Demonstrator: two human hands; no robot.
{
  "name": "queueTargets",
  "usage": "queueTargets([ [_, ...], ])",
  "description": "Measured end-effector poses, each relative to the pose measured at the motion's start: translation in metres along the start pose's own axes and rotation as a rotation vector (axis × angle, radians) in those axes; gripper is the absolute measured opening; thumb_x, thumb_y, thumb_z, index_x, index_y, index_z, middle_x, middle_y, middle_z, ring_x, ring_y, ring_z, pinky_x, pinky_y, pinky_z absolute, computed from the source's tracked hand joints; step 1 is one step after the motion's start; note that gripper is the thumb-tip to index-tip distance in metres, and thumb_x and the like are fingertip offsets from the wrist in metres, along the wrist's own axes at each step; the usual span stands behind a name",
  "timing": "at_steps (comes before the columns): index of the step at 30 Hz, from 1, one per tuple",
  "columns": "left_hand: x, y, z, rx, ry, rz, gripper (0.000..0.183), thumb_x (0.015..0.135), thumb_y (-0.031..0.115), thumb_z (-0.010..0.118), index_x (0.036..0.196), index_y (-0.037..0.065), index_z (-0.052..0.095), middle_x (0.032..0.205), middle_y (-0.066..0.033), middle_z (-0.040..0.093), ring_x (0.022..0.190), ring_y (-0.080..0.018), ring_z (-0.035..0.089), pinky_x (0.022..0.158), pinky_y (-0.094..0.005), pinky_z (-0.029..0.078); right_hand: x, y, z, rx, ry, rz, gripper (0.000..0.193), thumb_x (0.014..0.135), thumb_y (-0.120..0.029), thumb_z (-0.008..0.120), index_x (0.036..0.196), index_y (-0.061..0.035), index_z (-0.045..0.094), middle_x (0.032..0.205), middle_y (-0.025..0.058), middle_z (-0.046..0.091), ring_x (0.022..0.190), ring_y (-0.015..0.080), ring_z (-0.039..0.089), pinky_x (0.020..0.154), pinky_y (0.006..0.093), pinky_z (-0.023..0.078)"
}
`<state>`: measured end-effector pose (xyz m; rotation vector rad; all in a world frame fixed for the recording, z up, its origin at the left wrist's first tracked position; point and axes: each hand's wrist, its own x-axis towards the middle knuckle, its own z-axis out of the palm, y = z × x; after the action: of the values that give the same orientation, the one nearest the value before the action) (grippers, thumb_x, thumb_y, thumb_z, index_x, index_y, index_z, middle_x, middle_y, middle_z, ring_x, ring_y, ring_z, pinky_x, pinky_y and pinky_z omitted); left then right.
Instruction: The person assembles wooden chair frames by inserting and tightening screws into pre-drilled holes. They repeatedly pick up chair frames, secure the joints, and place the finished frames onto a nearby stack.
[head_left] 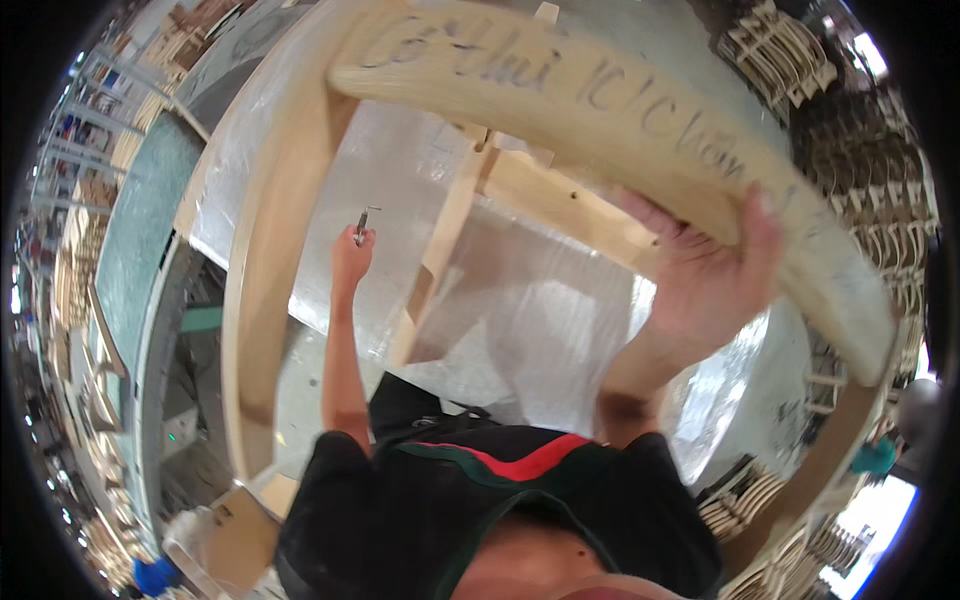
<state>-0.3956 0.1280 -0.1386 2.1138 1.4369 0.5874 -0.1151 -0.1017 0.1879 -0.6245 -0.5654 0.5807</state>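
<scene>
My right hand (705, 285) grips the curved rail of a pale wooden frame (560, 105), raised close in front of me. The rail has dark handwriting along its face and is slightly blurred. One long leg (265, 280) of the frame runs down on the left, and another curved member (825, 470) on the right. Below the rail, a wooden crossbar (570, 205) with small holes meets a narrow strut (440, 260). Out to the left, my left hand (352, 258) is closed around a small metal tool (362, 225) with a thin bent tip; its exact kind is unclear.
Under the frame lies a surface (520, 310) covered in shiny clear plastic. A greenish bench (150, 220) stands at the left. Stacked curved wooden parts (870, 190) line the right side. A cardboard box (235, 535) sits at the lower left.
</scene>
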Motion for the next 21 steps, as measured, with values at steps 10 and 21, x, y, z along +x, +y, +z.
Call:
queueTargets([
  [10, 0.197, -0.198, -0.042, 0.373, 0.052, 0.312, 0.062, 0.081, 0.038, 0.062, 0.134, 0.011, 0.042, 0.135, -0.0153, 0.044, 0.127, -0.0361, 0.036, 0.105, -0.0494, 0.025, 0.139, 0.21, 0.177, 0.025, -0.381, -0.107, 0.029, 0.092, -0.012, 0.05, 0.111, 0.0101, 0.051, 0.11, 0.0198, 0.055, 0.097, 0.0302, 0.061, 0.081, 0.0447, 0.056],
  [21, 0.178, -0.224, -0.074, 0.184, 0.03, 0.248, 0.047, 0.09, 0.026, 0.05, 0.13, 0.002, 0.047, 0.134, -0.0148, 0.048, 0.13, -0.032, 0.037, 0.11, -0.0472, 0.017, 0.201, 0.533, 0.206, 0.263, -0.058, -0.036, 0.051, 0.074, 0.008, 0.066, 0.118, -0.0016, 0.041, 0.106, 0.017, 0.057, 0.092, 0.0325, 0.062, 0.059, 0.0449, 0.061],
])
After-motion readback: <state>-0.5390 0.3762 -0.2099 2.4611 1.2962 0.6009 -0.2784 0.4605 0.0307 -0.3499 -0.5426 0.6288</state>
